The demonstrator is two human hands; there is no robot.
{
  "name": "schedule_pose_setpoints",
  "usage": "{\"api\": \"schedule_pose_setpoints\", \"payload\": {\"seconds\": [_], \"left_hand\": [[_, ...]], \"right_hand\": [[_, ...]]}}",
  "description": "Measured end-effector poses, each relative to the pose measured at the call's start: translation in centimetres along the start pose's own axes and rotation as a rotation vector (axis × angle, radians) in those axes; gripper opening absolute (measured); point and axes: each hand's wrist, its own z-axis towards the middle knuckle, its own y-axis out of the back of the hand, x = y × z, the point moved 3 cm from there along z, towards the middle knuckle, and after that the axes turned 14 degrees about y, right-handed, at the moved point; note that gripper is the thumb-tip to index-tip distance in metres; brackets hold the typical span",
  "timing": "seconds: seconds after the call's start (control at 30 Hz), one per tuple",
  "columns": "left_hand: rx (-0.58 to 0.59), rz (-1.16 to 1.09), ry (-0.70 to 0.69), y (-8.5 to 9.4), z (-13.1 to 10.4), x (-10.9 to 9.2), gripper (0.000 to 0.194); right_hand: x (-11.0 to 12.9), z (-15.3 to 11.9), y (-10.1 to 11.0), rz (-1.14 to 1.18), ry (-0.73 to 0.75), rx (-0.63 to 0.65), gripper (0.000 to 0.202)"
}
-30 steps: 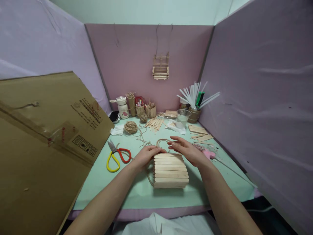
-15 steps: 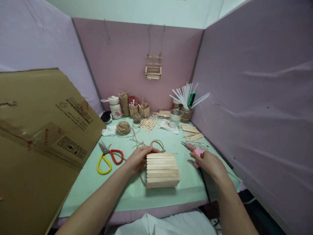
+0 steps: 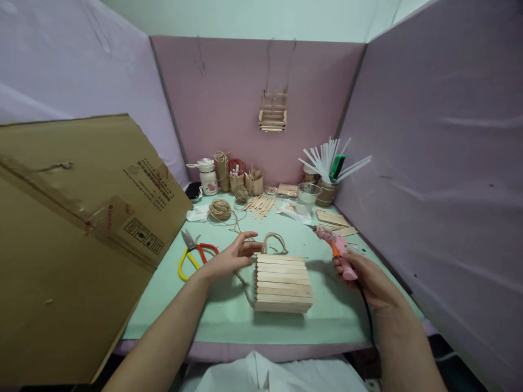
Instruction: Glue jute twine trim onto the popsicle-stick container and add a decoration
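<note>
A craft-stick box point(image 3: 284, 284) is set on the pale green table point(image 3: 229, 329), left of the right hand's grip and just beside the left hand's fingers. By the right hand point(image 3: 363, 275) a pink glue gun point(image 3: 340, 245) is grasped at its handle, its nozzle pointed forward and leftward; a black cord point(image 3: 370, 316) is trailed below the grip. By the left hand point(image 3: 235, 256) nothing is clasped: its fingers are spread near a twine loop point(image 3: 280, 236) behind the box, and whether the twine is touched cannot be told. Scissors point(image 3: 199, 251) with red and yellow handles are laid left of that hand; a twine ball point(image 3: 220, 210) is placed beyond it.
</note>
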Motion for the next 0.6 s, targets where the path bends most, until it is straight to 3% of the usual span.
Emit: {"api": "schedule_pose_setpoints", "payload": {"seconds": [0.1, 0.17, 0.37, 0.5, 0.6], "left_hand": [[0.045, 0.131, 0.002, 0.1, 0.2, 0.2, 0.055], [0.022, 0.185, 0.017, -0.4, 0.6, 0.3, 0.046], [-0.111, 0.206, 0.036, -1.1, 0.6, -0.2, 0.032], [-0.159, 0.223, 0.002, -0.9, 0.4, 0.1, 0.027], [-0.131, 0.126, -0.002, -1.2, 0.5, 1.2, 0.047]], "right_hand": [[0.2, -1.0, -2.6, 0.333, -0.06, 0.131, 0.028], [0.5, -1.6, -3.9, 0.407, -0.043, 0.141, 0.031], [2.0, -3.8, -4.5, 0.183, 0.156, -0.047, 0.037], [2.7, -5.1, -5.0, 0.007, 0.271, 0.149, 0.036], [2.7, -5.8, -5.2, -0.153, 0.326, 0.247, 0.038]]}}
